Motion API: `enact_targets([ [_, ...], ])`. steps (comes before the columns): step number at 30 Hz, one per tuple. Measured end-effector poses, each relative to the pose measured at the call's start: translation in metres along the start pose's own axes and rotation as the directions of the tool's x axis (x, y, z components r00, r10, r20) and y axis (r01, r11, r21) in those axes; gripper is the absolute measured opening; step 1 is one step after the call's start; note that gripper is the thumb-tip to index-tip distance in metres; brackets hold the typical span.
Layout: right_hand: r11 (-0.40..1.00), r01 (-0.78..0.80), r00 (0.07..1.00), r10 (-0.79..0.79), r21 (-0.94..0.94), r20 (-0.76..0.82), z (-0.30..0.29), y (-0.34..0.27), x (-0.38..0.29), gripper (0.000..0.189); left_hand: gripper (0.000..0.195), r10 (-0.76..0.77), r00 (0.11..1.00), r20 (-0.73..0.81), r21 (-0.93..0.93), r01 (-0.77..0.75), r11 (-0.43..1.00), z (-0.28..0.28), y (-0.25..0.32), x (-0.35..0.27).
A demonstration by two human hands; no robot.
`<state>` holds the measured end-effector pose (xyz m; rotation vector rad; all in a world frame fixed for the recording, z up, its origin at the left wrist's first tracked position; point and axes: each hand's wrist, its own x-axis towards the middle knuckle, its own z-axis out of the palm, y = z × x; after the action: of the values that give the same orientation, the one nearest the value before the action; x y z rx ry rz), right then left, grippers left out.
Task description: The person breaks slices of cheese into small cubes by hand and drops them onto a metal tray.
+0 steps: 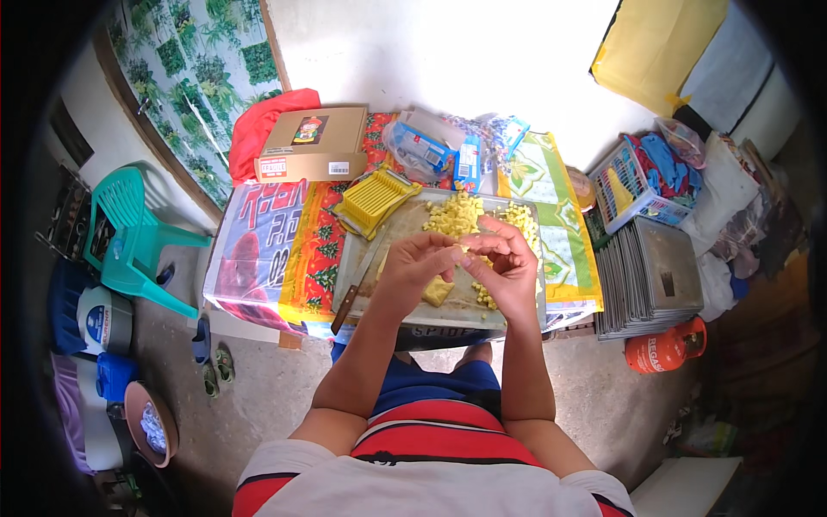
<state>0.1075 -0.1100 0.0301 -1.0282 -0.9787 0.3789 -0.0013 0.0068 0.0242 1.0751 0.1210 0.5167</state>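
Note:
My left hand [420, 268] and my right hand [502, 265] meet above a metal baking tray [362, 258]. Their fingertips pinch a small pale yellow piece [462, 248], mostly covered by the fingers. Below them on the tray lies a yellow block [438, 293], which looks like cheese. A heap of small yellow cubes [452, 212] is behind my hands, and more cubes [522, 218] spread along the tray's right side, partly hidden by my right hand. A knife with a wooden handle [346, 306] rests along the tray's left edge, blade pointing away from me.
A yellow slatted plastic item [376, 199] overlaps the tray's back left corner. Behind are a cardboard box [313, 142] and plastic packets [426, 145]. A green plastic chair [139, 226] stands left. Stacked metal trays [646, 271] and a red gas cylinder [665, 347] are right.

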Motion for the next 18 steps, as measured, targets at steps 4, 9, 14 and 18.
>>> enact_targets([
  [4,0.999,-0.023,1.0,0.022,0.031,0.017,0.001,-0.004,0.001,0.05,0.017,0.048,0.999,-0.008,0.068,-0.048,0.997,-0.003,-0.001,0.001],
  [9,0.986,-0.121,0.993,0.121,0.114,0.013,-0.003,-0.01,0.003,0.048,0.016,0.043,0.999,-0.01,0.072,-0.042,0.997,0.0,0.003,0.0],
  [14,0.981,-0.15,0.989,0.148,0.127,0.027,-0.004,-0.01,0.002,0.046,0.015,0.116,0.992,-0.053,0.162,-0.107,0.981,0.008,0.003,-0.001],
  [18,0.985,-0.149,0.989,0.149,0.084,-0.003,-0.004,-0.009,0.001,0.044,0.013,0.171,0.985,-0.033,0.273,-0.156,0.949,0.005,-0.003,0.0],
])
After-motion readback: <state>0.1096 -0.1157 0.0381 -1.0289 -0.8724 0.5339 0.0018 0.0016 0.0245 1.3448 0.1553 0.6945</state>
